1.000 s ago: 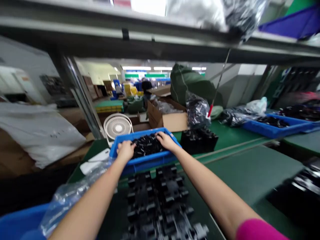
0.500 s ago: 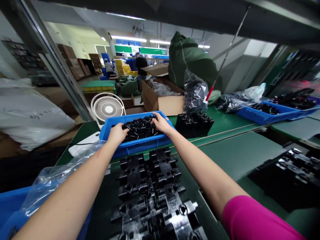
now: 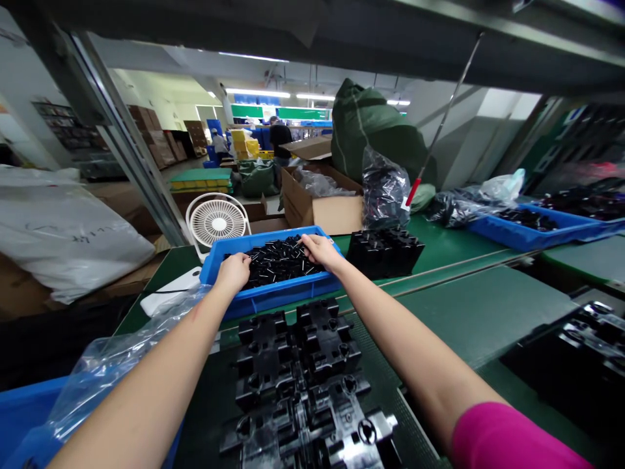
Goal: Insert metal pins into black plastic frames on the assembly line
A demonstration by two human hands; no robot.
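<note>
So the small black pieces [image 3: 276, 257] are lying in a loose heap inside a blue bin [image 3: 288, 286], right around the middle of the frame on the green table [image 3: 446, 244]. The left hand [image 3: 235, 270] is curling in at the bin's left end, thumb and fingers bent over the heap. The right hand [image 3: 317, 251] is reaching over the right end, thumb and index finger bunching together. Whether either one is actually pinching a piece, the view isn't showing clearly enough, so can't tell.

Handling-wise, the pieces are looking slim, shiny and probably plastic, so they're likely being light, stiff, a bit slippery and not very fragile. Tangling is seeming less of a worry than rolling out of the fingertips. Best hold is probably going across the middle of one piece, thumb against fingertip. Bigger black molded parts [image 3: 297, 371] are sitting at bottom center, just below the bin.
</note>
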